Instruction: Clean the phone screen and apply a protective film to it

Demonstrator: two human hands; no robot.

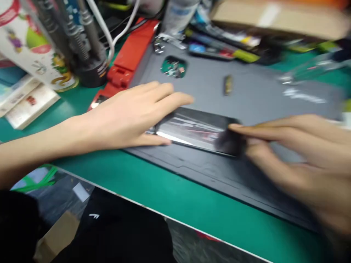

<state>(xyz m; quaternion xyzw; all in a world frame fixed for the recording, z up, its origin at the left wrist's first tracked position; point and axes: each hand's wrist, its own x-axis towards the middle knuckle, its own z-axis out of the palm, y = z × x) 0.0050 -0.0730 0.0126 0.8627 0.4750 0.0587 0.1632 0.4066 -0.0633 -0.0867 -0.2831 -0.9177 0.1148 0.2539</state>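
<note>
A black smartphone lies on a grey work mat, its glossy face up with bright reflections. My left hand is closed around its left end, fingers over the far edge and thumb along the near edge. At the right end, my right hand pinches the phone's corner between forefinger and thumb, blurred by motion. A dark patch shows on the glass beside those fingertips; whether it is a reflection or an object I cannot tell. Beyond the phone sits a small brass-coloured piece.
Small metal parts fill a recess in the mat. A red hinged tool runs along its left side. Screwdrivers stand in a black holder. Small white boxes lie left, a cardboard box behind. The green table's edge is near my lap.
</note>
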